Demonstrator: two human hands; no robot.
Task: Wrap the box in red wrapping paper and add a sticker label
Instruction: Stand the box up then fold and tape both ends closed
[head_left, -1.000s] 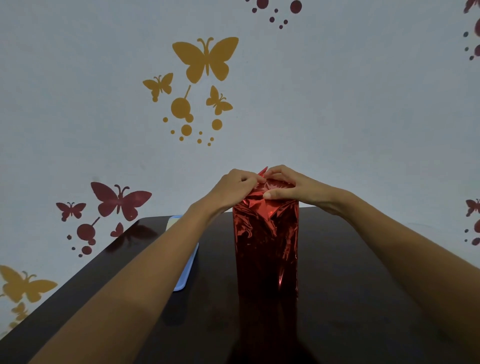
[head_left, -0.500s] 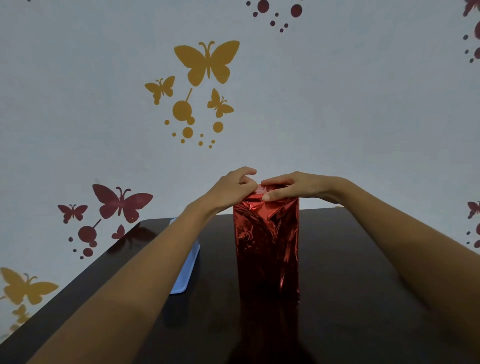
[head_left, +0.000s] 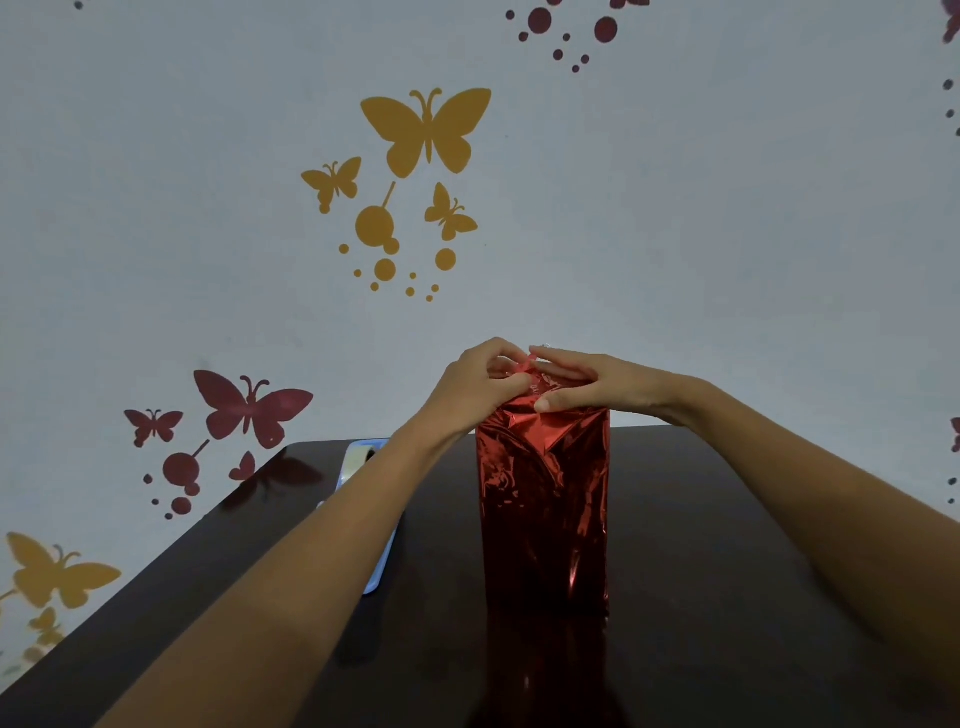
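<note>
Now, the box (head_left: 543, 519) stands upright on the table (head_left: 727, 571), its sides already sheathed in red paper (head_left: 540, 431), so the job looks well past halfway. Up top, the left hand (head_left: 475, 387) pinches the paper's tip while the right hand (head_left: 597, 387) lays straight fingers across the folds, thumb on the front edge. That end isn't sealed yet, and no sticker is showing.

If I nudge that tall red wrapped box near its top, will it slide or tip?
Probably tip: the box stands on its narrow end, tall for its base. Its glossy, crinkled foil looks slippery to a grip. Pushed low, it might instead slide on the polished table.
</note>
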